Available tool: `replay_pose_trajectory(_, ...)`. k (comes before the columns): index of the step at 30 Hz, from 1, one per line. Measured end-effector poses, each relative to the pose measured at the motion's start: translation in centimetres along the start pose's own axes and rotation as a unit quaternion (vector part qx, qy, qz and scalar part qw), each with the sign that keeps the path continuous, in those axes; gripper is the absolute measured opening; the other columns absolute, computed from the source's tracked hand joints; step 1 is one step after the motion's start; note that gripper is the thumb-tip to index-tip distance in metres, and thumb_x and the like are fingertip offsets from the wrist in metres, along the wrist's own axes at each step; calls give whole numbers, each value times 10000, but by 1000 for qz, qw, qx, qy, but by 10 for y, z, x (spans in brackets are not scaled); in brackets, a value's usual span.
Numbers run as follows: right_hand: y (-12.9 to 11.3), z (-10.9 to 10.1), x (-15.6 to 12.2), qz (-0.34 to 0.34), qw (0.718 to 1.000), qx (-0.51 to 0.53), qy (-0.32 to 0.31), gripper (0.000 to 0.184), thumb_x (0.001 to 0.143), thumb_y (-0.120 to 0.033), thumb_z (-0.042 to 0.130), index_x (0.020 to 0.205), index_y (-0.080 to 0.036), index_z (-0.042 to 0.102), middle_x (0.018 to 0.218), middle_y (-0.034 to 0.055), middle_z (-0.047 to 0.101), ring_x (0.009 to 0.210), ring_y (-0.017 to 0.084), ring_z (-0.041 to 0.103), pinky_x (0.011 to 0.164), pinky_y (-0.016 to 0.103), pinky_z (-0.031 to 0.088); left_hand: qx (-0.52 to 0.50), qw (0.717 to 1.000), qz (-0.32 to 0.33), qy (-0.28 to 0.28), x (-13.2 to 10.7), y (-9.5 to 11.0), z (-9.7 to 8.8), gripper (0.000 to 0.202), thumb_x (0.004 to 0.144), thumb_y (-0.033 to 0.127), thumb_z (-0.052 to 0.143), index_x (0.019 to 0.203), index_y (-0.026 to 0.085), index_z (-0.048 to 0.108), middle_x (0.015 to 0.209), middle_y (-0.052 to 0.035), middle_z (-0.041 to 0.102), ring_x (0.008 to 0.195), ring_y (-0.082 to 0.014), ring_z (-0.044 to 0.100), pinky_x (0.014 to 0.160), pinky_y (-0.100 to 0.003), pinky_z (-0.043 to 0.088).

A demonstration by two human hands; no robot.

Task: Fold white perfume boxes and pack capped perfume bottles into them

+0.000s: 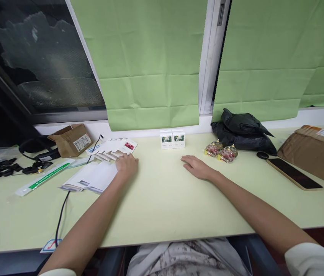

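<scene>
Two bare forearms reach out over the pale green table (162, 207) toward the pair of small white boxes (172, 139) that stands at its far edge. Nearest the person, well to the left of the boxes and far in front of them, a black cable (61, 214) runs over the table's near edge.

The left hand (126, 165) lies in front of the boxes and to their left, palm down. Its fingers are close together and bent down onto the near end of a fan of flat white packets (113, 147) — they press on it and do not clamp it. A stack of white sheets (93, 177) lies just beside that wrist, further left of the boxes than the hand.

The right hand (197, 166) rests flat on bare table just in front of the boxes and slightly to their right. Its fingers are stretched out and nearly together, holding nothing.

To the right of the boxes, about level with them, lie two small glass bottles (221, 152) with pink contents, and just behind these sits a black bag (242, 130). Further right of the boxes lies a dark phone (294, 173) — screen up. Behind the boxes hang green blinds (150, 57).
</scene>
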State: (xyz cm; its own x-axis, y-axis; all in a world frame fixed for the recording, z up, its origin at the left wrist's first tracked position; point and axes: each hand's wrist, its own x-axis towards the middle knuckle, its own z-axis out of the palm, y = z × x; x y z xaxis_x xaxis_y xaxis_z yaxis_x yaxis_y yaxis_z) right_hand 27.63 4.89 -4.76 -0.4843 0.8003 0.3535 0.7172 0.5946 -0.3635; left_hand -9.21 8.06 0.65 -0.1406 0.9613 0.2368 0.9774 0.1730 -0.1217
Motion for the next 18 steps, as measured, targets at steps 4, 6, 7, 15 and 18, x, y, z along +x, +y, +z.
replay_pose_trajectory(4, 0, 0, 0, 1, 1000, 5, 5, 426, 1065, -380, 453, 1425, -210, 604, 1529, 119, 585, 1449, 294, 514, 1240, 529, 405, 0, 1000, 2, -1, -1, 0, 0, 536, 997, 392, 460, 1316, 1, 641, 1342, -334, 619, 1219, -447, 608, 987, -533, 467)
replay_pose_trajectory(6, -1, 0, 0, 3, 1000, 4, 2, 426, 1065, -381, 451, 1427, -214, 600, 1534, 115, 582, 1454, 293, 508, 1242, 531, 401, 3, 1000, 1, 0, -1, 0, 1, 538, 1000, 393, 445, 1318, 4, 639, 1343, -328, 622, 1212, -443, 610, 985, -529, 472)
replay_pose_trajectory(7, -2, -1, 0, 4, 1000, 2, -1, 431, 1066, -379, 448, 1431, -207, 597, 1539, 118, 578, 1458, 296, 503, 1245, 533, 397, 4, 1000, 1, 0, -1, 0, 1, 540, 1002, 396, 439, 1322, 8, 636, 1345, -322, 623, 1211, -440, 610, 985, -526, 474)
replay_pose_trajectory(15, -1, 0, 0, 3, 1000, 4, -4, 435, 1061, -370, 448, 1434, -198, 592, 1543, 129, 571, 1458, 311, 499, 1243, 557, 392, 1, 1000, -3, -11, -2, 1, -1, 543, 1001, 392, 425, 1338, 22, 634, 1344, -316, 625, 1223, -446, 604, 989, -534, 472)
replay_pose_trajectory(18, 0, 0, 0, 3, 1000, 11, 2, 426, 1059, -370, 457, 1431, -218, 597, 1537, 121, 579, 1453, 309, 505, 1237, 572, 396, -8, 1000, 0, -9, -2, 1, -1, 558, 998, 388, 425, 1342, 3, 635, 1332, -332, 622, 1220, -460, 602, 982, -550, 471)
